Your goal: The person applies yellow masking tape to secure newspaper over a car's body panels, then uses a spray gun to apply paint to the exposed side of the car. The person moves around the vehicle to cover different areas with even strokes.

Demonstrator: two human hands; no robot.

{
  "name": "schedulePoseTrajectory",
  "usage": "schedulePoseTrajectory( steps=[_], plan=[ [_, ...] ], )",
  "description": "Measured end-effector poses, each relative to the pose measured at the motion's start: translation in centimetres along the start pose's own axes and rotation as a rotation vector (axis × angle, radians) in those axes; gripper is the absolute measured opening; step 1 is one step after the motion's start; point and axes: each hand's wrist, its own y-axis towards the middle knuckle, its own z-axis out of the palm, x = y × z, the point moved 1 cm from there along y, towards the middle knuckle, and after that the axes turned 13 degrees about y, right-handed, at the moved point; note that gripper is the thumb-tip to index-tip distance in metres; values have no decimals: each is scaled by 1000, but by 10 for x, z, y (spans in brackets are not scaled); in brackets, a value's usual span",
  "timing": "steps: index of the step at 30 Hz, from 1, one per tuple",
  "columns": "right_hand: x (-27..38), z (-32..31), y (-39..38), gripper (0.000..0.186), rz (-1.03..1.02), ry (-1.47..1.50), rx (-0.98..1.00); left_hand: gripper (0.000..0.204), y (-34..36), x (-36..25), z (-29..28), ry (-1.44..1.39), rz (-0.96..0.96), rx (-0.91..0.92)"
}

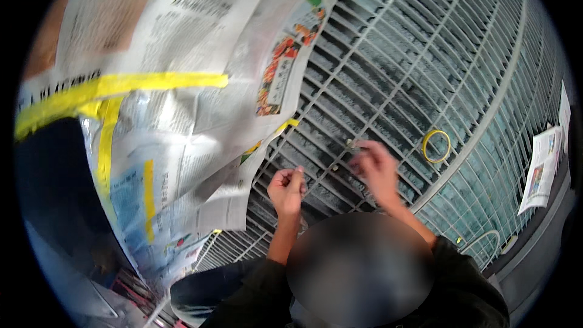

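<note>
My left hand [287, 189] is closed in a pinch over the metal grating, beside the loose lower edge of the newspaper [212, 209]. Whatever lies between its thumb and fingers is too small to make out. My right hand [379, 173] hovers over the grating a little to the right, its fingers bent and smeared by motion. A small pale yellowish scrap [349, 143] shows at its fingertips; whether they hold it is unclear. Another tiny scrap [334, 169] appears between the two hands. Right of my right hand, a roll of yellow tape [425, 147] rests on the grating.
Newspaper sheets joined by yellow tape strips [170, 81] cover the left side. Metal grating [419, 42] with frosty-looking grime beneath spans the middle and right. A folded printed sheet [540, 170] lies at the far right, near a curved wire handle [486, 237].
</note>
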Motion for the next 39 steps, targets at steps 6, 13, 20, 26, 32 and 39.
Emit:
schedulePoseTrajectory(
  steps=[6,13,20,26,32,39],
  plan=[
    [41,-114,-9,37,-565,-1194,-85,32,48,-5,-42,-26,319,-467],
    [16,-162,-4,27,-465,-1108,-119,25,-26,-14,52,58,276,212],
    [61,-111,-67,35,-543,-761,-337,24,-109,-1,29,287,187,566],
    [76,-65,-217,22,-97,-200,-509,18,-237,0,-44,501,-20,684],
    [95,-86,-439,25,219,-196,-824,26,-379,-69,-137,1023,28,767],
    [127,-94,-619,46,303,-502,-1095,20,-447,-92,-220,947,134,1046]
  ],
)
